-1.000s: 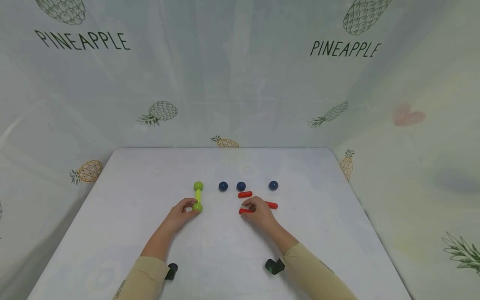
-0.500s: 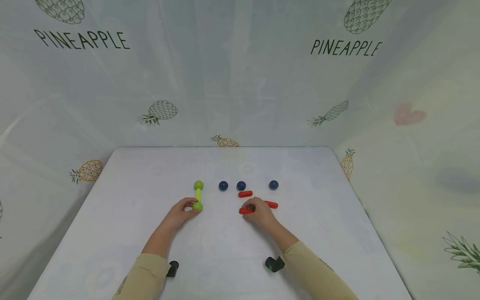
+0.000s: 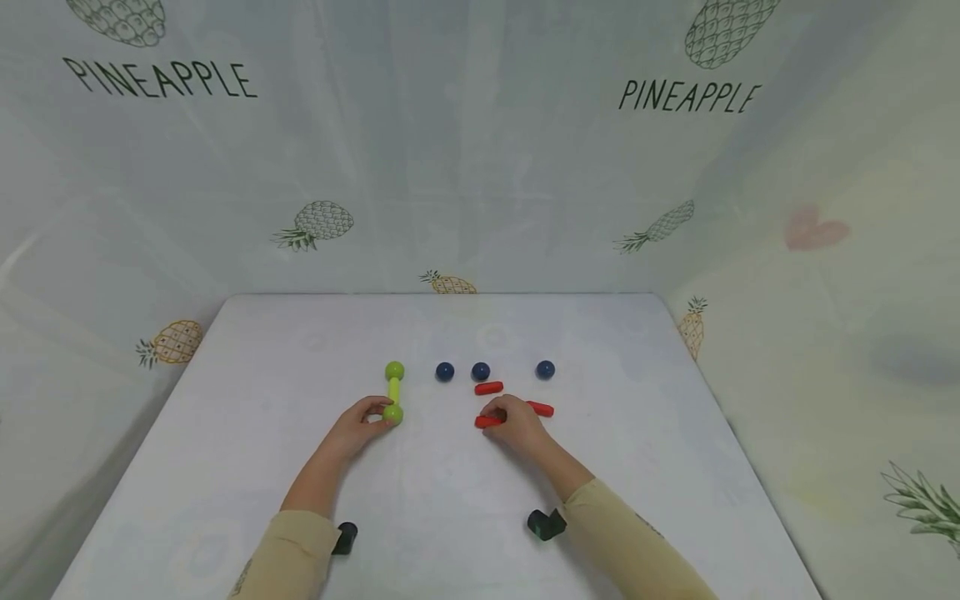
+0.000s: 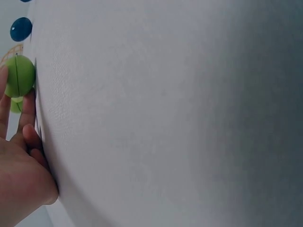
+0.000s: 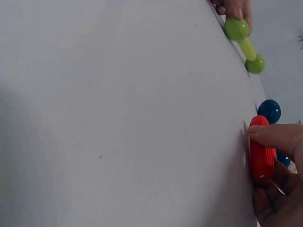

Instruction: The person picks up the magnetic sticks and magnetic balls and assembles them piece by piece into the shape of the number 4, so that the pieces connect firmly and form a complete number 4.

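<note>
On the white table, a piece made of two lime-green balls (image 3: 393, 413) joined by a yellow-green rod (image 3: 394, 390) points away from the person. My left hand (image 3: 354, 431) holds its near ball between thumb and fingers; the left wrist view shows the green ball (image 4: 21, 75) at its fingertips. My right hand (image 3: 520, 427) pinches a red rod (image 3: 486, 422) low over the table, and the thumb lies across that red rod (image 5: 262, 153) in the right wrist view. Two more red rods lie near this hand, one behind it (image 3: 489, 387) and one to its right (image 3: 542, 409), partly hidden.
Three dark blue balls stand in a row further back: a left ball (image 3: 445, 372), a middle ball (image 3: 481, 372) and a right ball (image 3: 545, 369). A pineapple-printed cloth (image 3: 480, 167) hangs behind the table (image 3: 262, 400). Dark devices (image 3: 545, 524) are on both wrists.
The right hand's fingers have closed down onto the near red rod. The left hand keeps its hold on the green ball, and the other pieces lie where they were.
</note>
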### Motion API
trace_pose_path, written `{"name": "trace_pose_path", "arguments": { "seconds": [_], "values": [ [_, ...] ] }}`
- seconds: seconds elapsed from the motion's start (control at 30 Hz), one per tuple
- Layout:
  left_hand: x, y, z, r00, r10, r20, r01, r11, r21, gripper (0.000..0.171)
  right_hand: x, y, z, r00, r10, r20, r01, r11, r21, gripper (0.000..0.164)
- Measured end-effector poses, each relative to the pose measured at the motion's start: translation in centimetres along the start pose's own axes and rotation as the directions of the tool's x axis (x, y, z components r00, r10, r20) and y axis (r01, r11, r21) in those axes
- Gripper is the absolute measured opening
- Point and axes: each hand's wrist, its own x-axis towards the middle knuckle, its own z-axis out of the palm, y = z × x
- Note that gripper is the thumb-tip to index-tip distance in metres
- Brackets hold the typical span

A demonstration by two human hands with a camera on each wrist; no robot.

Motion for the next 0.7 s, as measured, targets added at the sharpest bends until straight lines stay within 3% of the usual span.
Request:
{"name": "trace_pose_path", "arguments": {
  "seconds": [0.7],
  "values": [
    [-0.1, -0.2, -0.2, 1.0, 0.01, 0.014, -0.01, 1.0, -0.015, 0.039, 1.5, -3.0, 1.2, 0.998, -0.062, 0.032, 0.059, 0.996, 0.07, 0.022]
  ]
}}
